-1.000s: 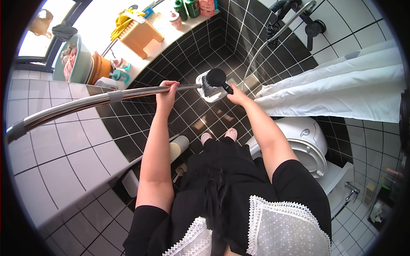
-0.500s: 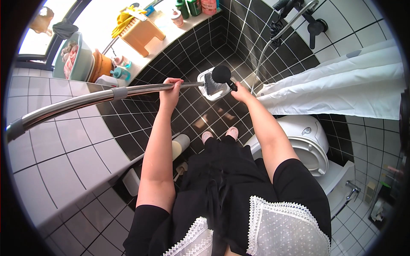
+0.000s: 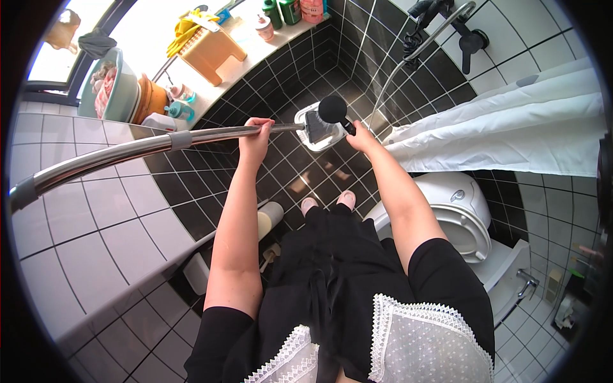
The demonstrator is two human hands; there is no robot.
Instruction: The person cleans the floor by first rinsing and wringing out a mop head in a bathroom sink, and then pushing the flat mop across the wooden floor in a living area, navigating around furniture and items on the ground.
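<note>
At left, the left hand [image 3: 255, 139] is gripping a metal pole [image 3: 153, 147], probably stiff, slippery when wet, best held mid-shaft; its grey head [image 3: 313, 129] is overlapping a white basin [image 3: 317, 149]; rightward, the right hand [image 3: 363, 138] is gripping a showerhead [image 3: 332, 109], likely light, by its handle [image 3: 349, 126].

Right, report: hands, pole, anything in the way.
Left hand gripping metal pole. Right hand holding black shower head by its handle. Pole's dark end piece overlaps white container in view; shower head partly blocks container.
</note>
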